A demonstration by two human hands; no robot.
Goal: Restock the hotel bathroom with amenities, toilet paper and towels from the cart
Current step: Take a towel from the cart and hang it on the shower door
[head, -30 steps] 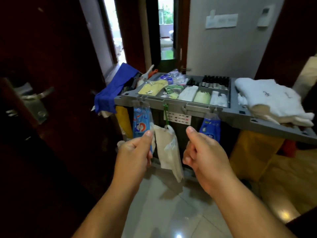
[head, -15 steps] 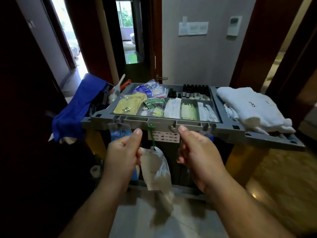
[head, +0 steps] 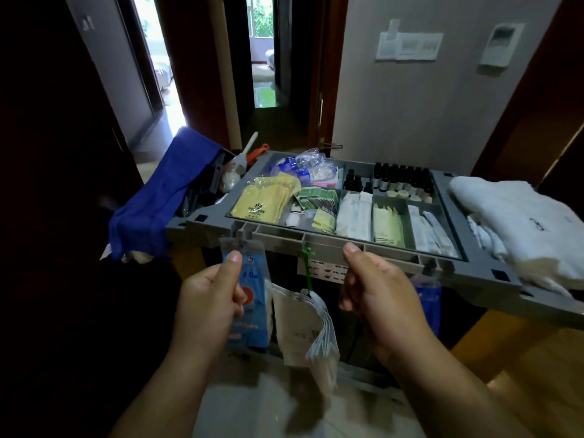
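head view, both fists curled empty, left grip (head: pixel 210 303) and right grip (head: pixel 377 298) just before cart tray (head: pixel 328 245)

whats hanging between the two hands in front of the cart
In the head view, a pale plastic bag hangs from a green tie on the cart's front rim, between the left hand and right hand.

We stand before the cart (head: pixel 331 248). Its top tray (head: pixel 442 245) holds packets (head: pixel 265 200) at left, sachets (head: pixel 387 224) mid-right, small bottles (head: pixel 401 177) along the back. Folded towels (head: pixel 521 222) lie on the right end; a cloth (head: pixel 158 197) drapes over the left end. Bags (head: pixel 303 324) hang from the front rail, between our hands: left hand (head: pixel 208 308), right hand (head: pixel 382 298).
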